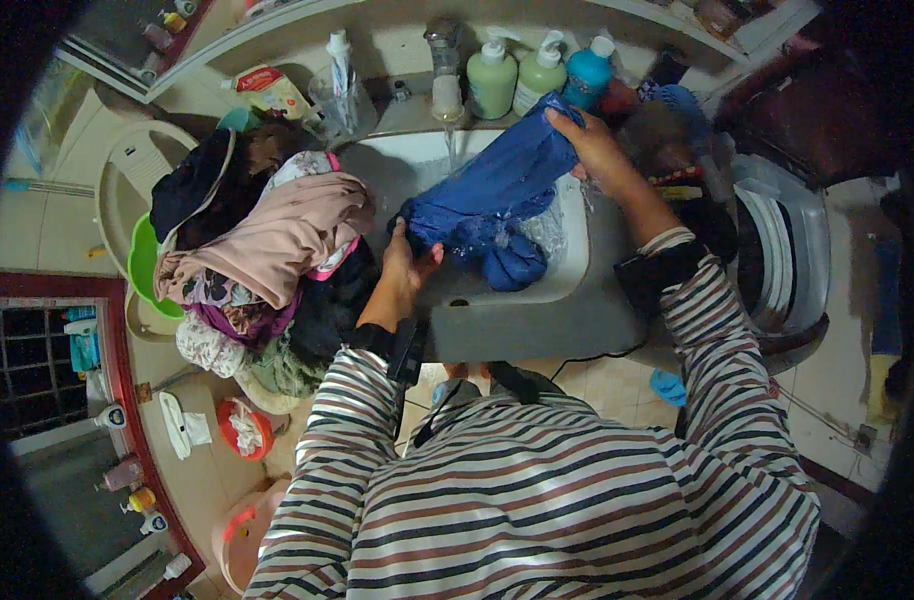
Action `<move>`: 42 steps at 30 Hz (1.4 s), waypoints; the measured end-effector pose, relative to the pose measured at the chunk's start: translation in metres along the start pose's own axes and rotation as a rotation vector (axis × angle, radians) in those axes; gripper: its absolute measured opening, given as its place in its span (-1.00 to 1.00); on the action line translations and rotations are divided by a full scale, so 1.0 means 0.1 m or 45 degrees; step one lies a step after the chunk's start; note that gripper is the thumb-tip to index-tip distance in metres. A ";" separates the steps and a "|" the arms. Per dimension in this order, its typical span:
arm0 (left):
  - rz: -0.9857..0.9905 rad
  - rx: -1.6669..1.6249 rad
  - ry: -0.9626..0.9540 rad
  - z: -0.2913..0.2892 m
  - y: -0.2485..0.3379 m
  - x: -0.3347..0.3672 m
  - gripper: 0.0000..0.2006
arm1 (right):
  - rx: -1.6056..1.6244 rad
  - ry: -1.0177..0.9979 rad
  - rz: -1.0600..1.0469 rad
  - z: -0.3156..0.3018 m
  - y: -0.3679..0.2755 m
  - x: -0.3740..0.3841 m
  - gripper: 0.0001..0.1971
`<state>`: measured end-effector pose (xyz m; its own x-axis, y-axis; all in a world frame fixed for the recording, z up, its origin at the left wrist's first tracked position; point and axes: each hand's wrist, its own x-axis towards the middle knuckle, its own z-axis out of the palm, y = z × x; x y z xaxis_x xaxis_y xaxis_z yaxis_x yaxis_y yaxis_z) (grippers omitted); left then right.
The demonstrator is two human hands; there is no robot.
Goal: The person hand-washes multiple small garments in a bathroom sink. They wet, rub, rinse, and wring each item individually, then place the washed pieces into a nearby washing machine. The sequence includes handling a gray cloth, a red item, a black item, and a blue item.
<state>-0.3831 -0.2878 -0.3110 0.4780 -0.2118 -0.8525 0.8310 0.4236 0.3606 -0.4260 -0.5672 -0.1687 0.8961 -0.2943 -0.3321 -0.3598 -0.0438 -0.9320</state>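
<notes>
A wet, dark blue garment (497, 190) is stretched slantwise over the white sink (587, 250), its bunched lower part hanging into the basin water. My right hand (595, 152) grips its upper right end, near the back rim. At the lower left, my left hand (407, 265) is closed on the other end by the basin's left side. Water runs from the tap (446, 90) behind the cloth. What kind of garment it is, I cannot tell.
Left of the sink rises a heap of laundry (277, 235) beside a green basin (147, 265). Behind stand green pump bottles (492, 80), a blue bottle (589, 75) and a clear cup (342, 100). An open washing machine (777, 250) is at right; a red bin (245, 430) sits lower left.
</notes>
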 end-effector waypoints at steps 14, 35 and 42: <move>0.322 0.356 -0.451 0.22 0.18 -0.38 -0.78 | -1.341 -0.531 -0.087 1.32 1.22 -0.05 -0.36; 0.598 1.175 0.195 -0.05 0.06 -0.03 -0.70 | -1.678 0.120 -0.749 0.39 0.97 0.07 -0.73; 1.291 2.026 0.560 0.08 -0.16 0.06 -0.50 | -1.743 -0.147 -0.346 0.79 1.27 0.15 -0.52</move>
<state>-0.3914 -0.3025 -0.3186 0.9891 -0.1314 -0.0671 -0.0879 -0.8899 0.4477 -0.4376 -0.5021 -0.3035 0.9699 -0.0502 -0.2384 -0.0786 -0.9907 -0.1111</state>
